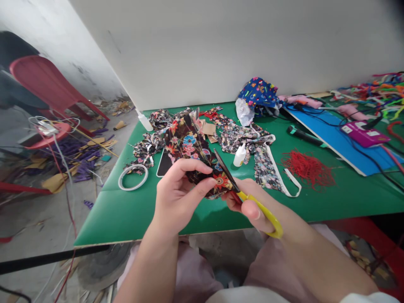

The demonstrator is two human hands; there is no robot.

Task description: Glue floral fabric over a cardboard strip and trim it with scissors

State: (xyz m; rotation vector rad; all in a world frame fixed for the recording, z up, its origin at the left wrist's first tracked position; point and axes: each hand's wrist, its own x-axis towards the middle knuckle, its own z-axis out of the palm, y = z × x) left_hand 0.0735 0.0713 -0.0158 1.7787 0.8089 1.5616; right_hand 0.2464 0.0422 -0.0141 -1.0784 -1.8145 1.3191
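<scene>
Between thumb and fingers, my left hand pinches a dark floral fabric piece above the table. My right hand grips yellow-handled scissors, thumb through one loop. Their dark blades are parted at the fabric's right edge, one blade in front of it; the other is mostly hidden. Behind the fabric lies a dark-screened phone, partly covered. A roll of tape lies to the left, and a small white glue bottle stands to the right.
Floral scraps lie across the green table. Red thread clippings, a blue board, a purple device and pink glue guns are at right. A blue patterned cloth rests by the wall. A red chair stands left.
</scene>
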